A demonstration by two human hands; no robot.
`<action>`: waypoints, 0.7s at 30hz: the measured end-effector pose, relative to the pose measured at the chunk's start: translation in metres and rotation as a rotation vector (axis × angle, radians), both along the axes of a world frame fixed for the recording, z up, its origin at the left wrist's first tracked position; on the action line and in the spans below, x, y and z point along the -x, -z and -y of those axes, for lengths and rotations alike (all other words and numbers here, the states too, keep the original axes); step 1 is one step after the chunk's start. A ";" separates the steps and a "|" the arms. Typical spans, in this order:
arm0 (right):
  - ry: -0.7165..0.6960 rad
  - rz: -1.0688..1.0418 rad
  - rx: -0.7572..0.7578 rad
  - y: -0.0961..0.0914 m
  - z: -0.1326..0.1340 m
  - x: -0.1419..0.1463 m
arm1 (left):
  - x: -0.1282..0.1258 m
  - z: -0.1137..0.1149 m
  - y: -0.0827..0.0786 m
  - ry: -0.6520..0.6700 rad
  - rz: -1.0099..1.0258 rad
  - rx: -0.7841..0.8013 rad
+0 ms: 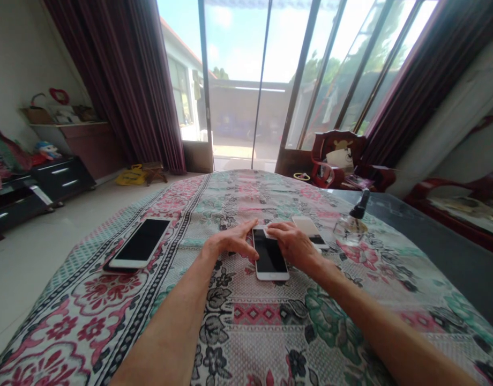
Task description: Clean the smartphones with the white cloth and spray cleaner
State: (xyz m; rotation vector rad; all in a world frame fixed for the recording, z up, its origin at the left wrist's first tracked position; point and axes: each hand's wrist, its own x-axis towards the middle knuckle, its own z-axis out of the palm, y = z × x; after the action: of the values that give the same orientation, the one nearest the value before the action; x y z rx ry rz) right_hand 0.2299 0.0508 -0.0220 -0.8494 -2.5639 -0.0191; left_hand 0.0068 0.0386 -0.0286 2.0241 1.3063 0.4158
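A white-framed smartphone [271, 262] with a dark screen lies face up on the patterned tablecloth in front of me. My left hand [234, 241] is at its left side, fingers spread, with the thumb touching the phone's left edge and the forefinger near its upper left corner. My right hand [292, 241] has its fingers closed on a small white wipe [266, 231], pressed against the upper part of the screen. Just beyond that hand lies a second white phone-like device [311, 230], partly covered by it. Under the right fingers, part of the wipe is hidden.
Another white smartphone [141, 242] lies at the left on a dark flat object [110, 266]. A clear glass bottle with a black top [351, 228] stands at the right. Past the tablecloth [262, 327] are a wooden chair [330, 155], glass doors and a low dark cabinet [65, 179].
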 end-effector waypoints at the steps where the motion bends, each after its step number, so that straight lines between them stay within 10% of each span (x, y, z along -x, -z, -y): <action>1: -0.055 -0.002 0.019 0.001 0.002 0.002 | 0.000 0.000 0.000 -0.001 -0.005 0.003; 5: -0.132 0.027 0.080 0.001 0.006 0.004 | 0.000 0.000 0.000 0.001 0.003 0.010; 14: 0.230 0.233 0.111 -0.019 -0.003 -0.025 | 0.001 -0.001 0.002 -0.005 0.061 0.015; 21: 0.030 -0.041 0.091 -0.013 0.003 -0.013 | -0.001 0.001 -0.001 -0.003 0.027 0.008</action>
State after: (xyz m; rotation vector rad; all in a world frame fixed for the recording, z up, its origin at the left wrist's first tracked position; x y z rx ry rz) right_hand 0.2427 0.0475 -0.0095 -0.9117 -2.5304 0.1052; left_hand 0.0073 0.0374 -0.0279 2.0035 1.2936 0.4372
